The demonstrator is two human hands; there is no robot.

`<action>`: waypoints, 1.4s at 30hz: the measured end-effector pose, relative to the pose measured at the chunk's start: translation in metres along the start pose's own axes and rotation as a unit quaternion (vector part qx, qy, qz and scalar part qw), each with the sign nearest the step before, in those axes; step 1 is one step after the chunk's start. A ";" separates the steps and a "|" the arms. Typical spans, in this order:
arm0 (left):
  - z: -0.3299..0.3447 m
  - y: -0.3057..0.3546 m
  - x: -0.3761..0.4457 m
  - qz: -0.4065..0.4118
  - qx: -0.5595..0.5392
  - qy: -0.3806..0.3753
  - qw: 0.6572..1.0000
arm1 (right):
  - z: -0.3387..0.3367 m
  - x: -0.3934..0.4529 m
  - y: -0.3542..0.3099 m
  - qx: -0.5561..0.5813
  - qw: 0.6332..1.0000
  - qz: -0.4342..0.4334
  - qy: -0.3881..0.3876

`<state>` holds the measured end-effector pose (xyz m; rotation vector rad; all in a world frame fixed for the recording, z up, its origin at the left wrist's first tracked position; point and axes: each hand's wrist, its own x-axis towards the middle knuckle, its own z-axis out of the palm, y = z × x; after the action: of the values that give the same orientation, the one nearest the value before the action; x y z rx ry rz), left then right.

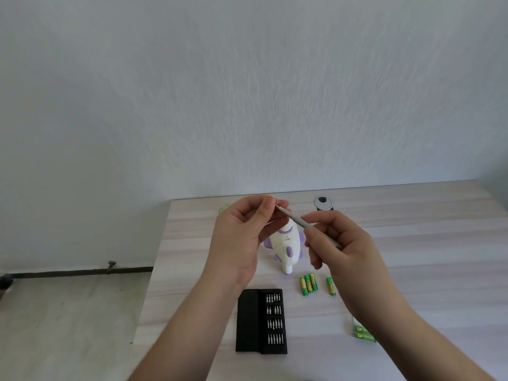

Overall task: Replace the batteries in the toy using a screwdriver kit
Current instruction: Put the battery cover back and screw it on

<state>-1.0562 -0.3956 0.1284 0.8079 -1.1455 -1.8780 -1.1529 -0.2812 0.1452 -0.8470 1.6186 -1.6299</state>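
Both hands are up over the table, and the right hand has its fingers curled round the grey screwdriver, holding it like a pen with the shaft slanting up toward ten o'clock. At the far end the left hand pinches the tip of the tool between thumb and fingertips, right where the bit sits, so both hands are clamped on the same driver. Below them, in the gap between the palms, the white and purple toy lies on the wood, its narrow end pointing toward six o'clock. From the toy, at about five o'clock, three green and yellow batteries lie side by side, with a fourth battery just beside them at their three o'clock. The black screwdriver kit lies open at the toy's six o'clock, rows of bits showing in its right half. A green battery pack sits at the kit's three o'clock, partly behind the right wrist. A round grey disc rests near the table's far edge.
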 end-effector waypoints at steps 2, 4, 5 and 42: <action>0.000 0.000 0.001 -0.014 -0.008 -0.008 1.000 | 0.003 0.002 0.002 0.003 1.000 0.005 0.011; -0.002 0.001 0.003 -0.027 -0.013 -0.015 0.999 | 0.005 0.004 0.005 0.008 1.000 0.010 0.014; -0.003 0.001 0.004 -0.030 -0.014 -0.016 0.999 | 0.005 0.004 0.006 0.011 1.000 0.012 0.011; -0.089 -0.143 0.073 -0.054 0.277 -0.004 0.959 | 0.001 0.030 0.091 0.013 0.986 0.107 0.129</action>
<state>-1.0611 -0.4540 -0.0455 1.1848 -1.6976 -1.6564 -1.1671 -0.3061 0.0535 -0.4418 1.7921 -1.6528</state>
